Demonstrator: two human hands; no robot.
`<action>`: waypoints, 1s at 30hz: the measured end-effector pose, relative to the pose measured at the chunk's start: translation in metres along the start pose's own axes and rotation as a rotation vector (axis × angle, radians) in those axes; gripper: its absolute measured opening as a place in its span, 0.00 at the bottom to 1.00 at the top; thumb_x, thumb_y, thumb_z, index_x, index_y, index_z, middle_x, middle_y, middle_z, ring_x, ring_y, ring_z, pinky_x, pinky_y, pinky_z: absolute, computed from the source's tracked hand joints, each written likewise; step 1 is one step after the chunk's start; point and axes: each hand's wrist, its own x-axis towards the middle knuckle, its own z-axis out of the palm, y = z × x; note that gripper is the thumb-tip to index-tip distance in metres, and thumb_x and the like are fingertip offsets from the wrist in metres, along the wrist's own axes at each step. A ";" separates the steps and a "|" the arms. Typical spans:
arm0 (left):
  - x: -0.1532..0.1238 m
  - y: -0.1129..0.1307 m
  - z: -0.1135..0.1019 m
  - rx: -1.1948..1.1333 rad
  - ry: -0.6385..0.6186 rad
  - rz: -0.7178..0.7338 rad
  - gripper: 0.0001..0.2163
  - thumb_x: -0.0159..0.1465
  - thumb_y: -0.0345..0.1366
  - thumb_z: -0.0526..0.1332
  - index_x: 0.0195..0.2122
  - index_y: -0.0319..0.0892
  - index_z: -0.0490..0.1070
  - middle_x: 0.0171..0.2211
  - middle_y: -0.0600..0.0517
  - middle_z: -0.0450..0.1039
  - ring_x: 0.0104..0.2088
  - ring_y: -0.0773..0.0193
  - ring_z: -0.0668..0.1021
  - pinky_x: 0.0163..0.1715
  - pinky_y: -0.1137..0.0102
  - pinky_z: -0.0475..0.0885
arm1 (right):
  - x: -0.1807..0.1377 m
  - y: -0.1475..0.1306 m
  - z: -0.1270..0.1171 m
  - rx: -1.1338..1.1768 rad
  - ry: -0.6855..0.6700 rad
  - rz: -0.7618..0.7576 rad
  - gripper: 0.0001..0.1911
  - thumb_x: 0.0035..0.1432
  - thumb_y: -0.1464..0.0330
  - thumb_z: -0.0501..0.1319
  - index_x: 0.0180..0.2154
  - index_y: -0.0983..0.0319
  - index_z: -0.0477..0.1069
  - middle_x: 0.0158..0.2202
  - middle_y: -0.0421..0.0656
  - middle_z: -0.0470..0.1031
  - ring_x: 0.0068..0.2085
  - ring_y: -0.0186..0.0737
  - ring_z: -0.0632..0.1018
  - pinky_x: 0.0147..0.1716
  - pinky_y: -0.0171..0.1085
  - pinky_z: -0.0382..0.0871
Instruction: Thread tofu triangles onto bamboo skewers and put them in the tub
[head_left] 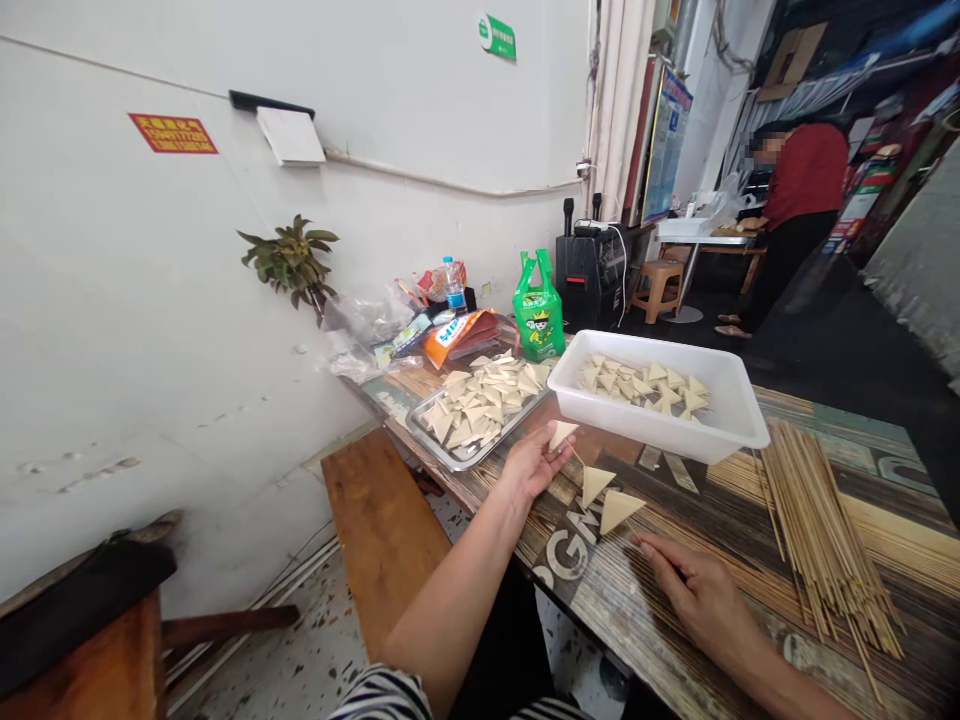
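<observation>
My right hand [694, 590] is closed on the near end of a thin bamboo skewer [578, 457]. Two pale triangles of tofu [621, 510] are threaded along it, spaced apart. At the skewer's far end, my left hand [536, 462] pinches another pale tofu triangle [562, 434]; whether the tip has entered it I cannot tell. Just beyond the left hand lies a metal tray [466, 462] heaped with loose triangles. A white plastic tub [652, 425] behind the hands holds several triangles, some seemingly on skewers. To the right lies a bundle of bare skewers [825, 530].
A green plastic bag [538, 310], an orange packet [461, 335] and a water bottle [453, 285] stand at the table's far end. A wooden bench [386, 540] runs along the left. Farther back, a person in red [810, 175] bends over another table.
</observation>
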 end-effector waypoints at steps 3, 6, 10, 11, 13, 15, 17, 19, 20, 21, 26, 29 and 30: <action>0.001 0.000 -0.001 0.010 0.000 -0.016 0.08 0.54 0.32 0.63 0.33 0.35 0.68 0.29 0.46 0.73 0.29 0.63 0.78 0.29 0.72 0.74 | 0.000 0.001 0.000 0.001 0.001 0.001 0.16 0.57 0.62 0.52 0.39 0.60 0.75 0.38 0.43 0.78 0.39 0.42 0.78 0.39 0.36 0.72; 0.003 -0.002 -0.002 0.016 -0.001 -0.013 0.09 0.53 0.32 0.64 0.33 0.35 0.68 0.30 0.46 0.74 0.31 0.62 0.78 0.29 0.71 0.74 | -0.001 0.001 0.001 0.003 0.006 0.010 0.16 0.57 0.62 0.52 0.39 0.61 0.75 0.38 0.44 0.78 0.39 0.41 0.78 0.39 0.36 0.72; 0.003 -0.006 -0.003 0.022 -0.014 -0.004 0.09 0.52 0.31 0.65 0.33 0.36 0.68 0.33 0.44 0.74 0.33 0.60 0.78 0.29 0.72 0.74 | -0.001 0.001 0.001 -0.002 0.012 0.018 0.17 0.57 0.61 0.51 0.39 0.61 0.74 0.38 0.44 0.78 0.39 0.40 0.78 0.38 0.35 0.72; 0.003 -0.007 -0.002 0.025 -0.012 -0.003 0.09 0.52 0.31 0.64 0.33 0.35 0.68 0.33 0.44 0.74 0.33 0.61 0.78 0.29 0.72 0.74 | -0.001 0.001 0.001 -0.003 0.016 0.018 0.17 0.57 0.61 0.51 0.39 0.61 0.74 0.37 0.44 0.78 0.38 0.40 0.78 0.38 0.35 0.72; 0.000 -0.008 -0.001 0.030 -0.008 -0.004 0.09 0.53 0.31 0.64 0.34 0.35 0.68 0.33 0.44 0.74 0.33 0.61 0.78 0.30 0.72 0.74 | -0.001 0.001 0.001 -0.001 0.025 0.016 0.17 0.57 0.61 0.51 0.38 0.61 0.75 0.37 0.44 0.78 0.38 0.41 0.78 0.37 0.35 0.73; -0.003 -0.009 0.002 0.036 -0.004 -0.011 0.08 0.54 0.31 0.63 0.34 0.35 0.68 0.33 0.43 0.73 0.33 0.61 0.78 0.30 0.72 0.74 | -0.001 0.000 0.000 0.006 0.026 0.012 0.17 0.57 0.61 0.51 0.38 0.61 0.75 0.37 0.44 0.78 0.38 0.41 0.78 0.37 0.36 0.72; -0.006 -0.009 0.004 0.043 -0.007 -0.015 0.08 0.54 0.31 0.63 0.33 0.34 0.68 0.33 0.43 0.73 0.33 0.62 0.78 0.29 0.72 0.74 | -0.002 -0.001 0.000 0.014 0.025 0.011 0.17 0.57 0.62 0.51 0.38 0.61 0.75 0.37 0.45 0.78 0.38 0.41 0.78 0.38 0.36 0.72; -0.009 -0.009 0.006 0.050 -0.013 -0.015 0.07 0.54 0.31 0.63 0.33 0.34 0.68 0.34 0.43 0.73 0.32 0.62 0.78 0.29 0.73 0.74 | -0.002 -0.003 0.000 0.019 0.018 0.010 0.17 0.57 0.62 0.52 0.38 0.61 0.75 0.37 0.45 0.78 0.38 0.42 0.78 0.38 0.37 0.72; -0.010 -0.010 0.007 0.053 -0.015 -0.016 0.07 0.54 0.31 0.63 0.33 0.34 0.68 0.34 0.43 0.73 0.32 0.63 0.78 0.29 0.73 0.74 | -0.002 -0.003 0.000 0.021 0.014 0.009 0.16 0.57 0.62 0.52 0.38 0.61 0.75 0.37 0.44 0.78 0.38 0.42 0.78 0.38 0.37 0.72; -0.010 -0.010 0.007 0.056 -0.015 -0.019 0.07 0.54 0.31 0.63 0.33 0.35 0.68 0.34 0.44 0.74 0.32 0.63 0.78 0.29 0.73 0.74 | -0.002 -0.003 0.000 0.024 0.013 0.007 0.16 0.57 0.62 0.52 0.38 0.60 0.75 0.37 0.44 0.78 0.38 0.42 0.78 0.38 0.37 0.73; -0.011 -0.014 0.007 0.054 -0.031 -0.017 0.07 0.54 0.31 0.63 0.32 0.35 0.67 0.33 0.44 0.74 0.32 0.62 0.78 0.28 0.73 0.74 | -0.001 -0.001 0.001 0.035 0.031 -0.006 0.15 0.57 0.62 0.53 0.38 0.59 0.75 0.37 0.43 0.78 0.38 0.42 0.78 0.37 0.36 0.73; -0.012 -0.017 0.007 0.059 -0.053 -0.018 0.08 0.54 0.32 0.63 0.33 0.35 0.68 0.32 0.44 0.74 0.32 0.63 0.78 0.29 0.74 0.73 | 0.000 -0.002 0.001 0.040 0.045 -0.002 0.15 0.56 0.62 0.53 0.37 0.60 0.75 0.36 0.43 0.78 0.37 0.42 0.78 0.37 0.36 0.73; -0.013 -0.019 0.007 0.069 -0.067 -0.021 0.08 0.53 0.32 0.63 0.33 0.35 0.68 0.32 0.43 0.74 0.31 0.64 0.78 0.29 0.74 0.73 | 0.000 -0.002 0.001 0.042 0.051 0.006 0.15 0.56 0.62 0.53 0.37 0.60 0.75 0.36 0.43 0.78 0.37 0.42 0.78 0.37 0.36 0.73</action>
